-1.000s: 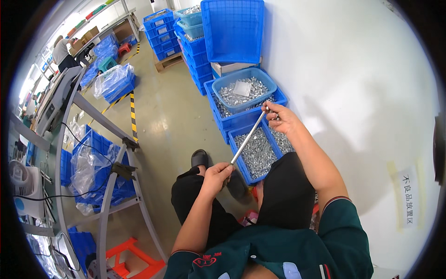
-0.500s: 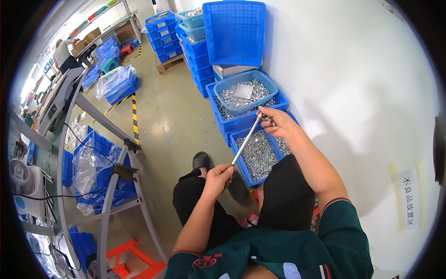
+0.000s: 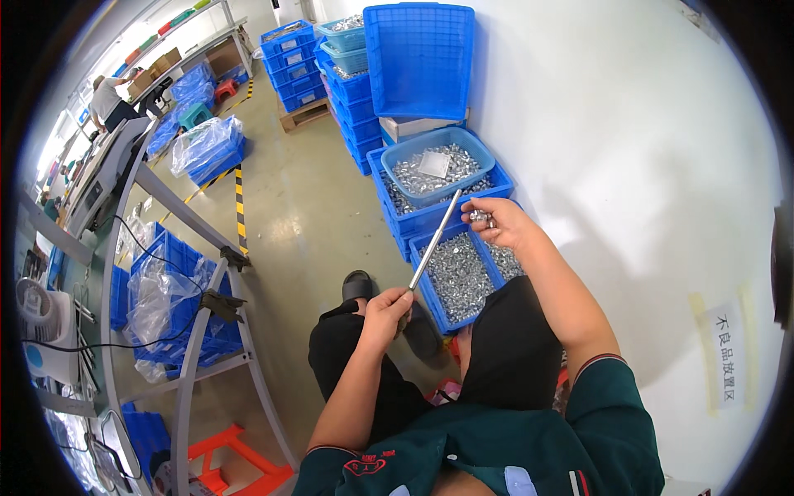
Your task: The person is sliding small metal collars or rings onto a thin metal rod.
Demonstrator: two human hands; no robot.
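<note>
1. From my end I judge the work to be partway: the left hand has a slim metal rod gripped, and the rod's far tip looks bare, just beside the right hand and apparently not touching it.
2. What is left I read from the loose stock: a few small shiny pieces sit in the right hand, off the rod, and the blue box by the knees is well filled with metal parts. I can't tell how many are finished.
3. I have the rod in mid-air ahead of the body, partly seen against the blue box.
4. Its long axis slants from the left hand forward and somewhat right, the free end pointing toward the light blue basin. How steeply it tilts, I can't tell.
5. The left fingers are wrapped round the near end. The right fingers are curled about the pieces; whether thumb and forefinger pinch one, I can't tell.
</note>
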